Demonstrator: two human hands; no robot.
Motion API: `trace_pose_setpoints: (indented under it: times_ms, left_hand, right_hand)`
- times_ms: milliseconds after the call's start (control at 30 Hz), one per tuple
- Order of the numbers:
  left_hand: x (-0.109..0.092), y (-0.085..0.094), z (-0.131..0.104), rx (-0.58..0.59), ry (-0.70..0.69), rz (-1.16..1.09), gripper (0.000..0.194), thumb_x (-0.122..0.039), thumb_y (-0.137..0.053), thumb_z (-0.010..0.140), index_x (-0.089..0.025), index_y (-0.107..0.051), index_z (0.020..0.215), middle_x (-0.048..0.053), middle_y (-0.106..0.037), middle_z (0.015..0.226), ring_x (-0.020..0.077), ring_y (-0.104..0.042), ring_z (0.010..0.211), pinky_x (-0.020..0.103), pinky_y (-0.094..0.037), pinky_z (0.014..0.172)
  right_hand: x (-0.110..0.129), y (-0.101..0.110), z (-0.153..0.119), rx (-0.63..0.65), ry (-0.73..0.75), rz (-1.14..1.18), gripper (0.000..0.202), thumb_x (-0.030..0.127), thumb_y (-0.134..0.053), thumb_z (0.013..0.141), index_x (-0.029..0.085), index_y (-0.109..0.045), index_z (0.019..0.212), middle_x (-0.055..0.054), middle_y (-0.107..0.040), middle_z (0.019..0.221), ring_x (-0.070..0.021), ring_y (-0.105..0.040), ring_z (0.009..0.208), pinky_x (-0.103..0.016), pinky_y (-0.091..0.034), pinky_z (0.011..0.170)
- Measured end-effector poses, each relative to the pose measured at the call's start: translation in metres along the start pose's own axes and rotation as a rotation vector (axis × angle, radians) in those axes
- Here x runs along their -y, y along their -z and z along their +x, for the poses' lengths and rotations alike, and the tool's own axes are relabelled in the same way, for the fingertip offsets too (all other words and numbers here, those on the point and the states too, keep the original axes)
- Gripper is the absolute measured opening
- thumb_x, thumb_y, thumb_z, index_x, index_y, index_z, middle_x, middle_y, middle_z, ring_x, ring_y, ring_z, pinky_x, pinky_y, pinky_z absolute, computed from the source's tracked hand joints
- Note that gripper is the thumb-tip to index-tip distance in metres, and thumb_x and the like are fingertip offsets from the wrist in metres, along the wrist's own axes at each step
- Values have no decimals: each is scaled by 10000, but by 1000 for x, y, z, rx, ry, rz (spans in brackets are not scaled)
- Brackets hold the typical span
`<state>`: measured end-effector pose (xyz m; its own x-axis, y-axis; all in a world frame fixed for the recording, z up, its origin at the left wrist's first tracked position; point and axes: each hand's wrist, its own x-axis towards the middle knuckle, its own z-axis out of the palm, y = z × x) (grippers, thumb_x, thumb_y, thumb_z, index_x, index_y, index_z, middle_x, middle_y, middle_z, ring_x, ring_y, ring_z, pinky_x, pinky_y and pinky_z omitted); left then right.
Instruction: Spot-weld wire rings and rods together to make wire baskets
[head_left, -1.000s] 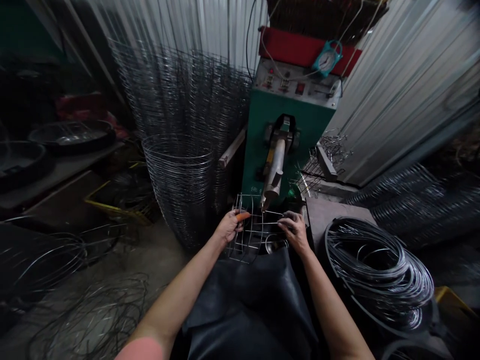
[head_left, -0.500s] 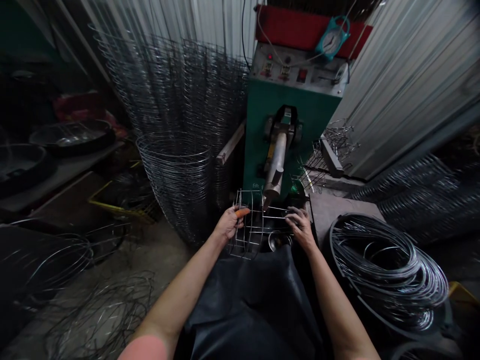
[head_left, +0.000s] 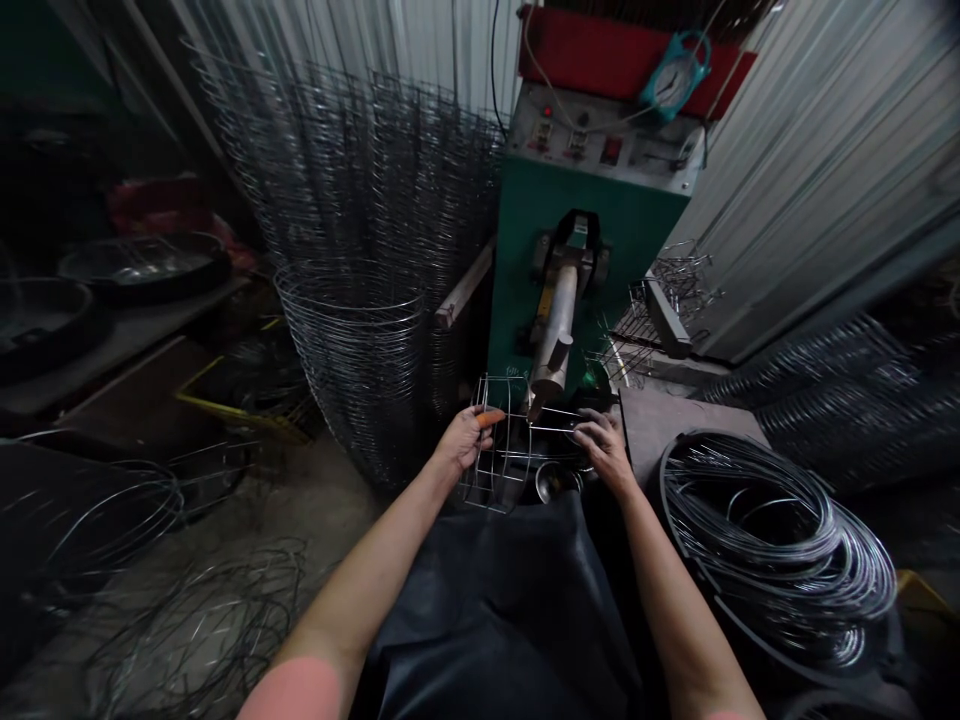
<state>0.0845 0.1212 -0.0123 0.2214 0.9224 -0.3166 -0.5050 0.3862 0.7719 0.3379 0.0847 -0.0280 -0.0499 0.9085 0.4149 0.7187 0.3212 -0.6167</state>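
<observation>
A small round wire frame [head_left: 509, 478] of hoops and straight cross wires sits in front of the welding machine's thick metal arm [head_left: 556, 330]. My left hand [head_left: 463, 440] grips its left side, with an orange cover [head_left: 491, 418] on one finger. On the other side, the fingers of my right hand [head_left: 602, 446] close on the ends of the straight wires that stick out to the right. The tip of the arm meets the frame's right hoop, though I cannot tell whether they touch. Below the wires is a small shiny bowl [head_left: 553, 482].
The green machine [head_left: 517, 240] stands against a corrugated wall. Tall stacks of wire hoops [head_left: 352, 330] rise on its left. To my right, coils of wire rings [head_left: 780, 530] fill a black tub. Loose wires [head_left: 210, 620] lie on the floor at left.
Both hands keep their hold on the wire frame, which has tilted slightly. The whole view has shifted a little, with the machine now slightly further right.
</observation>
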Motion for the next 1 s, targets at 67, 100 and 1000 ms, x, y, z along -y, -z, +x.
trace_pose_setpoints:
  times_ms: [67,100,1000]
  left_hand:
    - [0,0,2,0,0,-6,328,-187,-791,439,-120,-554,656,-79,-413,486,-2,-237,375,156,-121,353]
    - [0,-1,3,-1,1,-9,322,-184,-788,440,-120,-553,651,-78,-412,486,-2,-240,376,155,-122,354]
    - [-4,-3,17,-33,50,45,264,-118,-761,494,-118,-540,638,-64,-438,493,0,-272,365,148,-136,342]
  right_hand:
    - [-1,0,2,12,-8,-2,276,447,-487,844,241,-664,796,-40,-575,1169,-271,-390,1081,-470,-286,976]
    - [-1,1,3,17,-12,-4,276,451,-487,842,244,-663,795,-39,-576,1166,-271,-389,1083,-472,-283,977]
    - [-1,1,9,15,-48,11,301,470,-494,820,231,-666,756,-64,-592,1128,-281,-398,1071,-472,-283,962]
